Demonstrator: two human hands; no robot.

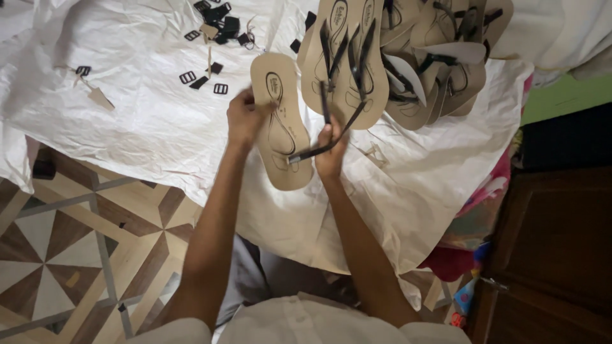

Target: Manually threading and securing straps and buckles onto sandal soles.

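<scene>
Sole (280, 121) partly hidden by left hand (245, 118) gripping it.

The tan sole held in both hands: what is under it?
Under the tan sole lies a white sheet spread over the patterned floor. The left hand grips its edge; the right hand holds a black strap. The sole's underside is hidden.

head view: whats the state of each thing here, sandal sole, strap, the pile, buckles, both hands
Beige foam sandal sole: lying flat on the white sheet, no strap fitted.
Black strap: loose, pinched in the right hand.
Left hand: gripping the sole's edge.
Pile of beige soles: stacked, black straps fitted.
Small black buckles: scattered loose.
</scene>
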